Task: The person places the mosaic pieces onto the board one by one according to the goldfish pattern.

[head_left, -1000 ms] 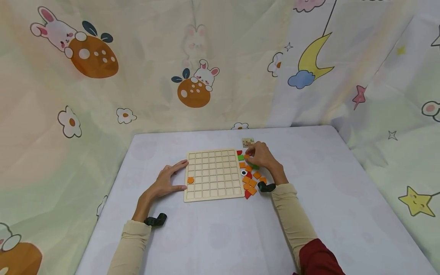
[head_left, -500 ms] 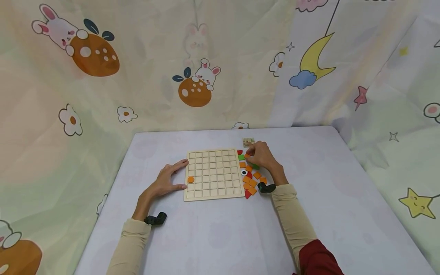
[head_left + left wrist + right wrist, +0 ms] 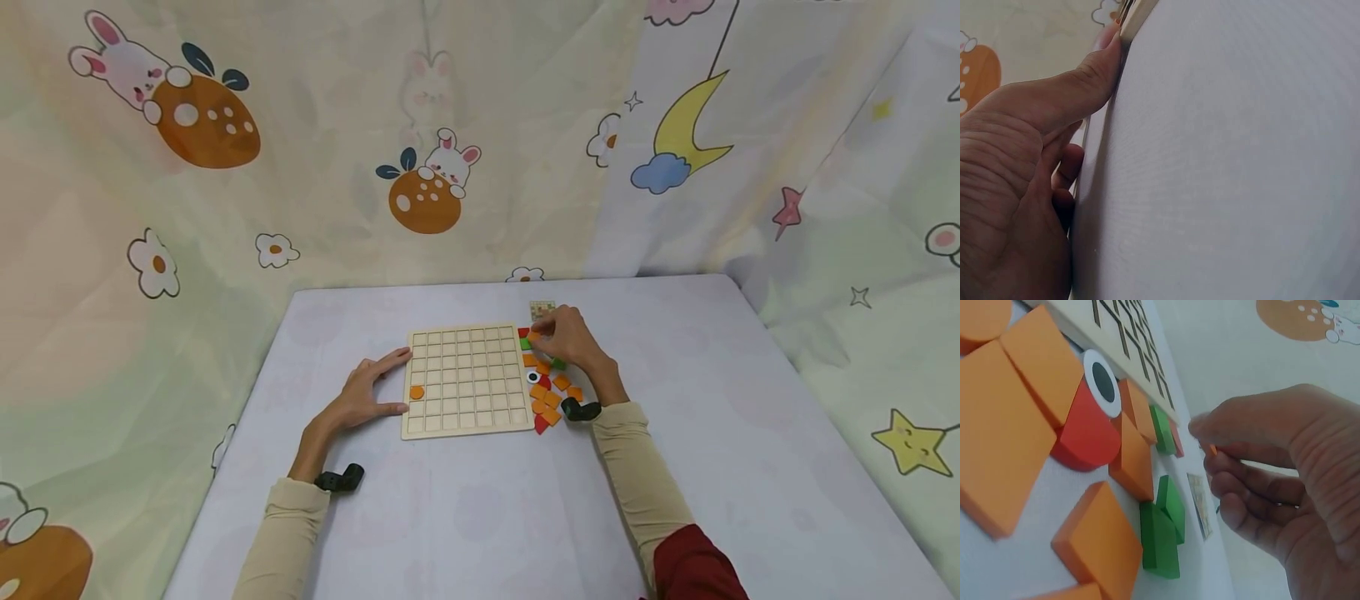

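Note:
A wooden grid board (image 3: 467,379) lies on the table with one orange round piece (image 3: 416,392) in a cell near its left edge. My left hand (image 3: 363,392) rests flat against the board's left edge (image 3: 1129,25), fingers straight, thumb touching the wood. My right hand (image 3: 564,335) hovers over the far end of the pile of loose pieces (image 3: 549,392) to the right of the board and pinches a small orange piece (image 3: 1211,450) between thumb and fingers. Orange squares (image 3: 1016,412), a red piece with a black-and-white eye disc (image 3: 1102,381) and green pieces (image 3: 1163,531) lie below the hand.
A small printed card (image 3: 542,310) lies just beyond the pile, near the right hand. The white table (image 3: 480,508) ends at a patterned cloth backdrop (image 3: 450,150) that wraps behind and to both sides. Black wrist cameras (image 3: 341,479) sit on both forearms.
The right hand has shifted slightly left toward the board's far right corner, with the orange piece lifted in its fingertips. The left hand has not moved.

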Tool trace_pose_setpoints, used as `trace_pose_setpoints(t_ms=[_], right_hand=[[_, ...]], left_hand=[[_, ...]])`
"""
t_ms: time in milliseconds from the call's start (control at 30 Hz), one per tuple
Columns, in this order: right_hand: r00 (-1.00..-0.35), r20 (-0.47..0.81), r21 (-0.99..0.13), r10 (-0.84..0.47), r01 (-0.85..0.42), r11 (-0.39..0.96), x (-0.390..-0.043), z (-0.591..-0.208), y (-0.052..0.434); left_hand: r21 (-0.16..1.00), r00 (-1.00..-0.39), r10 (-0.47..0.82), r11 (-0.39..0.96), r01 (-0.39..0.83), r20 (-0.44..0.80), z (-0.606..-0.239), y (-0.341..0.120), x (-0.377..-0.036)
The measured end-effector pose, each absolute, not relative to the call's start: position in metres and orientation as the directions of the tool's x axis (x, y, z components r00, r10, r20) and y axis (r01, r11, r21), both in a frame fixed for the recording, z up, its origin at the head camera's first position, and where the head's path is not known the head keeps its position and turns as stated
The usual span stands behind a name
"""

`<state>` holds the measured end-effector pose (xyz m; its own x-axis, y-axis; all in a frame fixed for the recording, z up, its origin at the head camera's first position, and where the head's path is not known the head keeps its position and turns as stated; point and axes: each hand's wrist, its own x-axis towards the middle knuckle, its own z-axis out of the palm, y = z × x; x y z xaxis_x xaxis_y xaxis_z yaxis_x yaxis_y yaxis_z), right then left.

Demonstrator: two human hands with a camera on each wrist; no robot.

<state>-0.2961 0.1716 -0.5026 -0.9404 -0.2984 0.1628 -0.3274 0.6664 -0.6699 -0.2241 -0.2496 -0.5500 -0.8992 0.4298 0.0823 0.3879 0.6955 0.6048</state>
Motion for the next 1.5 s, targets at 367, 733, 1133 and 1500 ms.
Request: trace_pose_setpoints(t_ms=[367, 733, 1133, 1500], right_hand=[[-0.882, 0.211, -0.674, -0.422, -0.444, 0.591, -0.294, -0.501, 0.155], [-0.808, 0.253, -0.637, -0.533, -0.553, 0.537, -0.291, -0.505, 0.134], [-0.785, 0.229, -0.638, -0.576, -0.568, 0.520, -0.291, -0.506, 0.111], [-0.755, 0.218, -0.654, -0.618, -0.583, 0.481, -0.292, -0.509, 0.089]], left_hand=[[0.610, -0.903, 0.423, 0.697, 0.377, 0.075, -0.550, -0.250, -0.224], [0.606, -0.897, 0.433, 0.692, 0.392, 0.086, -0.549, -0.249, -0.220], [0.615, -0.895, 0.436, 0.684, 0.393, 0.088, -0.546, -0.248, -0.220], [0.620, -0.896, 0.434, 0.681, 0.391, 0.088, -0.549, -0.250, -0.223]])
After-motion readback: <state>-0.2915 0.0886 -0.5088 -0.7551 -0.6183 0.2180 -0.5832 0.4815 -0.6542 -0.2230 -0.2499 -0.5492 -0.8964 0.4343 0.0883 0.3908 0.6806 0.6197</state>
